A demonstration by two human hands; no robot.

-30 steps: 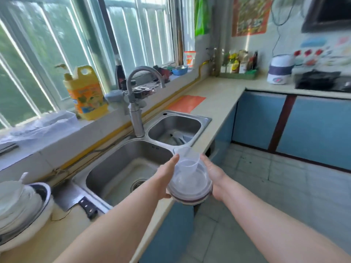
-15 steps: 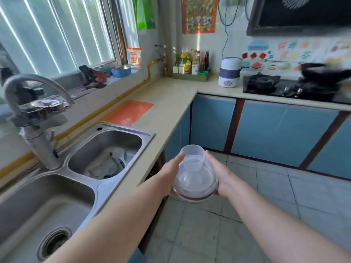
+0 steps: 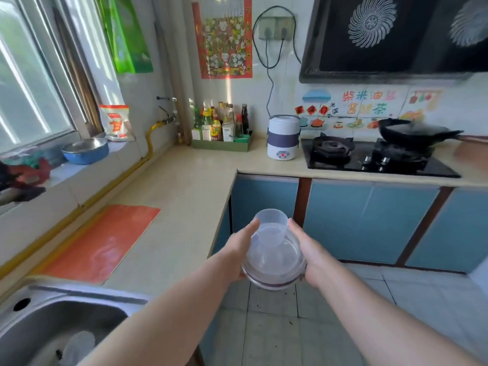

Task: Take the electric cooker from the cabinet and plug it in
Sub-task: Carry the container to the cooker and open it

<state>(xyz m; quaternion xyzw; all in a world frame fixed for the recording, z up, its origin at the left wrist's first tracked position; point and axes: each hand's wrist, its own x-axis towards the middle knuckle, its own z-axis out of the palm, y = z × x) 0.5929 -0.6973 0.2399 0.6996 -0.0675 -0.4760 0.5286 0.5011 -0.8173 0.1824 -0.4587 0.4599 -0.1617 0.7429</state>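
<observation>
Item 1, nearest: brushed stainless-steel sink [image 3: 52,326], lower left, with a dull sheen.

Item 2: my left hand [image 3: 237,249] and right hand [image 3: 309,249]. Each clasps one side of a clear round plastic container [image 3: 274,270] with a dark rim band, thumbs lying up along its wall. I cannot see the fingers beneath. A translucent plastic measuring cup [image 3: 270,228] sits loose and tilted on top, between the thumbs. I judge this a carry toward the cooker. I would hold the container level and keep both thumbs against the cup so it cannot slide off.

Item 3: glossy orange rectangular mat [image 3: 103,241], flat on the smooth beige countertop [image 3: 184,186].

Item 4: matte blue cabinet doors [image 3: 340,220], shut.

Item 5: white cylindrical electric cooker [image 3: 283,137] with a grey band. It stands upright on the countertop, beside the black glass gas hob [image 3: 369,165]. A thin black cord [image 3: 269,83] rises behind it to the wall socket [image 3: 276,29]; I cannot tell whether the cord is the cooker's.
</observation>
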